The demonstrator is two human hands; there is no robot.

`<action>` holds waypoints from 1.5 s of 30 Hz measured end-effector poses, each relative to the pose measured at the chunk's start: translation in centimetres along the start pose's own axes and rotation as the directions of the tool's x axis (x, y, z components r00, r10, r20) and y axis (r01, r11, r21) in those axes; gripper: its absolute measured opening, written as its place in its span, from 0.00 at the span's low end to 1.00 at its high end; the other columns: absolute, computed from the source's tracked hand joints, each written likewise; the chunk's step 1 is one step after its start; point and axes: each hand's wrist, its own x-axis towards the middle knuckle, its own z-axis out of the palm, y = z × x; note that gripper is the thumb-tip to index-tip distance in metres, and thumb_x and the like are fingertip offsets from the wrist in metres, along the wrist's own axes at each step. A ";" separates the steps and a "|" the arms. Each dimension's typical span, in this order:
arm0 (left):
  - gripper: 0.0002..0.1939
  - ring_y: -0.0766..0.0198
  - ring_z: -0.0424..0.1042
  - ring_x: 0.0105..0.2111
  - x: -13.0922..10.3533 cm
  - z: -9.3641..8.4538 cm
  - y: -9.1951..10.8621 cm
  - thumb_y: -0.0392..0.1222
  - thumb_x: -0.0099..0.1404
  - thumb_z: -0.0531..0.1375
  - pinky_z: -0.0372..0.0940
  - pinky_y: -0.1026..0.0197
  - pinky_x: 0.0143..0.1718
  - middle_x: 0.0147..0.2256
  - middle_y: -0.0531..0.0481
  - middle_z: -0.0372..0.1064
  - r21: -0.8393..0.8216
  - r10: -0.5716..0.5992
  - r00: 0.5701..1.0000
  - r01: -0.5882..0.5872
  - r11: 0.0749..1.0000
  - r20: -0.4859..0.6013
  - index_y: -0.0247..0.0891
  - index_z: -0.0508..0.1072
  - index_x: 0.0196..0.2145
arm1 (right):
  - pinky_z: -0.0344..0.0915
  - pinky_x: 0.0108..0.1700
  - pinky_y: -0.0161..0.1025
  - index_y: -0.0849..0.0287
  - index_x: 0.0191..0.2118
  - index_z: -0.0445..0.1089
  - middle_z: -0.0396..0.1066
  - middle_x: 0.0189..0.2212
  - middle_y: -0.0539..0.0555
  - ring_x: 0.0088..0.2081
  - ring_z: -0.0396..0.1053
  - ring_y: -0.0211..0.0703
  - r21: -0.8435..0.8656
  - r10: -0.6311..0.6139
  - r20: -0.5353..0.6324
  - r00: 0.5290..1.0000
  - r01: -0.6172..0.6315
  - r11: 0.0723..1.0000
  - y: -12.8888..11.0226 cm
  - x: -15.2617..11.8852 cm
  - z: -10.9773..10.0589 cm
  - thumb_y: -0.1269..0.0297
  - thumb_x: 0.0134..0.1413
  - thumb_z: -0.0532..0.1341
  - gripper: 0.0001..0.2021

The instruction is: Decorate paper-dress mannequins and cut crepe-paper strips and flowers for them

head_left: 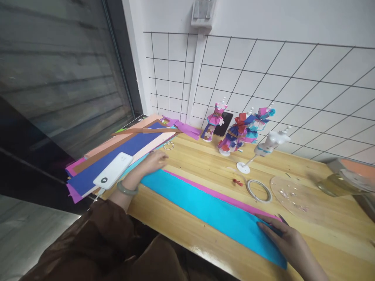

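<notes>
A long bright blue paper strip (211, 207) lies along the table's front, with a pink strip (205, 188) showing along its far edge. At the blue strip's left end rests my left hand (154, 162), its fingers curled in; whether anything is inside is hidden. My right hand (283, 236) is at the other end, thumb and forefinger close together on the far edge of the blue strip. A dark pointed tip (283, 220) pokes out beside that hand; most of it is covered.
Coloured sheets (117, 160) are piled at the left, under a white power bank (113, 170). Behind stand small dressed mannequins (216, 121), a bare white mannequin (272, 141) and a phone (224, 124). A tape roll (259, 191) and a round mat (293, 195) lie at right.
</notes>
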 end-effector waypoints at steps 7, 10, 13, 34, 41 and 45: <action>0.09 0.59 0.67 0.35 -1.8 0.7 -0.5 0.46 0.50 0.61 0.58 0.61 0.38 0.31 0.48 0.70 -0.067 0.022 0.966 -0.005 0.998 0.257 0.40 0.74 0.27 | 0.69 0.42 0.41 0.53 0.39 0.74 0.74 0.40 0.50 0.43 0.70 0.52 0.093 0.065 0.001 0.998 -0.065 0.994 -0.4 -0.6 -0.6 0.47 0.45 0.57 0.19; 0.07 0.59 0.67 0.36 -1.6 0.4 -0.8 0.45 0.51 0.59 0.57 0.61 0.40 0.32 0.49 0.70 -0.061 0.033 0.965 -0.018 0.998 0.261 0.40 0.73 0.27 | 0.70 0.41 0.40 0.53 0.42 0.73 0.73 0.43 0.51 0.45 0.69 0.52 0.127 0.080 -0.011 0.997 -0.078 0.989 -0.6 -0.7 -0.7 0.49 0.45 0.58 0.20; 0.11 0.60 0.67 0.35 -1.3 0.0 -1.3 0.45 0.49 0.60 0.57 0.63 0.38 0.32 0.50 0.70 -0.072 -0.015 0.963 0.036 0.997 0.270 0.41 0.74 0.32 | 0.69 0.43 0.39 0.55 0.45 0.72 0.71 0.45 0.52 0.47 0.68 0.52 0.148 0.074 -0.026 0.997 -0.069 0.987 -0.5 -0.7 -0.9 0.50 0.46 0.58 0.21; 0.09 0.60 0.64 0.38 -1.8 -6.8 1.8 0.39 0.55 0.52 0.58 0.61 0.40 0.34 0.49 0.68 0.088 0.109 0.989 -0.100 0.991 -0.099 0.38 0.71 0.31 | 0.64 0.45 0.42 0.55 0.35 0.70 0.71 0.37 0.55 0.41 0.68 0.46 0.008 -0.236 -0.363 0.902 0.256 0.967 -0.4 -1.9 -4.1 0.56 0.50 0.57 0.10; 0.18 0.60 0.66 0.36 -5.1 -0.8 -1.0 0.28 0.44 0.48 0.59 0.59 0.40 0.32 0.50 0.68 0.071 0.043 0.979 -0.059 0.996 0.200 0.39 0.71 0.31 | 0.67 0.45 0.49 0.53 0.34 0.72 0.71 0.40 0.57 0.45 0.68 0.49 -0.245 -0.458 -0.160 0.875 0.414 0.877 3.0 -2.2 -0.8 0.60 0.53 0.55 0.09; 0.20 0.59 0.65 0.43 -6.0 -0.7 -0.8 0.31 0.48 0.49 0.57 0.57 0.47 0.39 0.50 0.69 0.043 0.055 0.963 -0.069 0.997 0.264 0.41 0.72 0.38 | 0.65 0.49 0.50 0.53 0.41 0.72 0.70 0.45 0.57 0.51 0.64 0.51 -0.286 -0.400 0.010 0.917 0.386 0.877 2.8 -2.9 -0.1 0.56 0.53 0.56 0.13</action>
